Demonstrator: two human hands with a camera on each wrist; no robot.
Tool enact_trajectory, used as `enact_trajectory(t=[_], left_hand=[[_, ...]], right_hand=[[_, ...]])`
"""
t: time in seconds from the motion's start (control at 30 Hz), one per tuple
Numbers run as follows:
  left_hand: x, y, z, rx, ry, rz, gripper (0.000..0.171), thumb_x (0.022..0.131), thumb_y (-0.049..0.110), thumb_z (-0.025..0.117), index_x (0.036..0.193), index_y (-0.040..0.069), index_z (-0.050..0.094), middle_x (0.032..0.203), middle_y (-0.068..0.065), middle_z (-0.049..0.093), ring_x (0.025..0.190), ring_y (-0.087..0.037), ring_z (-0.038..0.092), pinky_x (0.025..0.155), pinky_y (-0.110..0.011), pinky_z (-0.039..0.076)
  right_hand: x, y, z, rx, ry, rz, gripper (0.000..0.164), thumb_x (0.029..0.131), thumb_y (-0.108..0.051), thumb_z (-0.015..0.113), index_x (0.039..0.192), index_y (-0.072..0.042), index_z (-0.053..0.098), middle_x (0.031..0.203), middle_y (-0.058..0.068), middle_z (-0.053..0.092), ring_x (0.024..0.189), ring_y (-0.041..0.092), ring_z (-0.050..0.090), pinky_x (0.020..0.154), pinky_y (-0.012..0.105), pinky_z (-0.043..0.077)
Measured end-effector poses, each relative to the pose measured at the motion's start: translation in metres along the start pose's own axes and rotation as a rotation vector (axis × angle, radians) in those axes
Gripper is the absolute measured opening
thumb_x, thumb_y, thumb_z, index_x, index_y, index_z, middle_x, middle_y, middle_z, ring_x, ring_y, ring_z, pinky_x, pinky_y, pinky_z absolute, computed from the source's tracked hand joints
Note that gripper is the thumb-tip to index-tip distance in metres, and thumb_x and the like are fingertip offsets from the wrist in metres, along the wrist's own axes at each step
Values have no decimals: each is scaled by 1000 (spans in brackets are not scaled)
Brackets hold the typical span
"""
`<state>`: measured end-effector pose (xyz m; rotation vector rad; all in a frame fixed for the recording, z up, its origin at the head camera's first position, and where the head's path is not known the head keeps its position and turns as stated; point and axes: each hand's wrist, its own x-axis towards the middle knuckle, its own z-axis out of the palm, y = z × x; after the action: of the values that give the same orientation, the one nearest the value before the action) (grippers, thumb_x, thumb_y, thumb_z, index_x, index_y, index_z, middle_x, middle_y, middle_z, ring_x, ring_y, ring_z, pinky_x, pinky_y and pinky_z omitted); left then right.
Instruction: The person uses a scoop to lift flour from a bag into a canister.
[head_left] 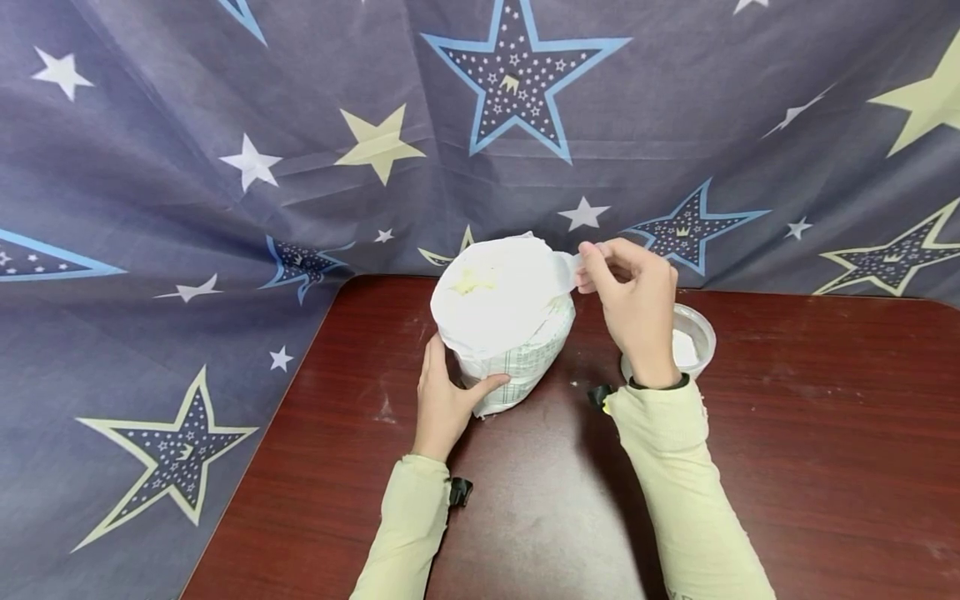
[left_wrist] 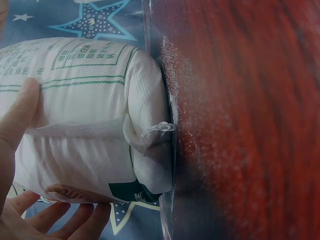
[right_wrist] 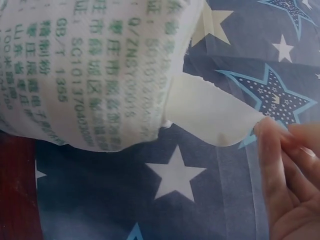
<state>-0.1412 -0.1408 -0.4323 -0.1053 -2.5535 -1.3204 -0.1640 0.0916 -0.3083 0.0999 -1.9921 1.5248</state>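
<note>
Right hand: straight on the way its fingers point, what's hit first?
Likely the white sack, near its rim; the pale flat piece the right hand pinches overlaps it in view. Depth unclear.

Prob. a makeshift tabletop setup, home vs. studio unclear: star-print fabric (head_left: 480,196) hung behind & L of a reddish-brn table (head_left: 810,433); printed bag (head_left: 513,367) & bowl (head_left: 703,329) w/ white powder looked kitchen-ish.

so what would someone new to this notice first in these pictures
Probably the star-printed backdrop, filling the view behind the table. Then the white flour sack mid-view, its side held by the left hand, while the right hand pinches a thin white scraper-like piece at its mouth. A bowl of white powder sits partly behind that hand.
</note>
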Motion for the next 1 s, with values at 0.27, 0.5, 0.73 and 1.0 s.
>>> enact_trajectory(t=[0.27, 0.5, 0.73, 1.0], left_hand=[[-1, 0, 0, -4, -5, -6, 107, 67, 52, 88, 152, 20, 34, 145, -1, 45, 137, -19, 43, 112, -44, 38], [-1, -1, 0, -1, 2, -3, 106, 66, 52, 89, 151, 19, 35, 144, -1, 47, 137, -19, 44, 112, -43, 38], [-1, -2, 1, 2, 10, 10, 105, 66, 51, 89, 151, 18, 36, 142, -3, 48, 135, -21, 46, 111, -44, 39], [0, -2, 0, 18, 14, 11, 106, 65, 53, 89, 150, 17, 36, 143, -4, 48, 135, -22, 46, 110, -45, 40]], right_hand=[[-3, 16, 8, 14, -67, 55, 30, 95, -27, 69, 79, -2, 75, 71, 12, 72, 60, 5, 67, 64, 18, 54], [-8, 19, 19, 80, -117, 104, 30, 96, -23, 68, 77, 0, 74, 69, 17, 71, 58, 5, 66, 62, 17, 51], [-12, 19, 36, 58, -139, 120, 29, 96, -21, 68, 75, -1, 74, 67, 13, 71, 56, 9, 66, 57, 19, 53], [-13, 10, 52, -36, -140, 113, 28, 95, -19, 68, 72, -4, 74, 62, 7, 69, 49, 14, 62, 48, 19, 48]])
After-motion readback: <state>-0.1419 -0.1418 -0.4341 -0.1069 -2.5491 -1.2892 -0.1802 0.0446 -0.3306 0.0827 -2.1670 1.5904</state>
